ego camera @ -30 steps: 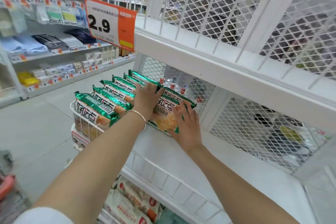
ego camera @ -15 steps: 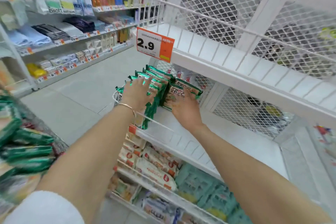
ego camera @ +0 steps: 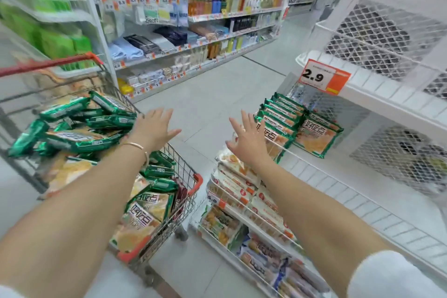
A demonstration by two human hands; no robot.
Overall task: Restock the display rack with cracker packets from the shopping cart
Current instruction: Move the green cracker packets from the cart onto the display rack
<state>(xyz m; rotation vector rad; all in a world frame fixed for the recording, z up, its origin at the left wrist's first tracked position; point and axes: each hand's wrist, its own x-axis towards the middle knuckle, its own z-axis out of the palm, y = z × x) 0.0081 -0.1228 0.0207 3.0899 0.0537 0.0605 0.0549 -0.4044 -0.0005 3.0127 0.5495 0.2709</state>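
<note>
Store aisle: left hand and right hand held spread, empty, near cart; heaped packets could be toppled by haste.

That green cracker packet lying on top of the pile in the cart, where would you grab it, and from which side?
Probably across its narrow width, near the middle, from above. The top cracker packet lies long and slanted on the pile in the shopping cart, upper face bare, and the open left hand is right beside it.
</note>
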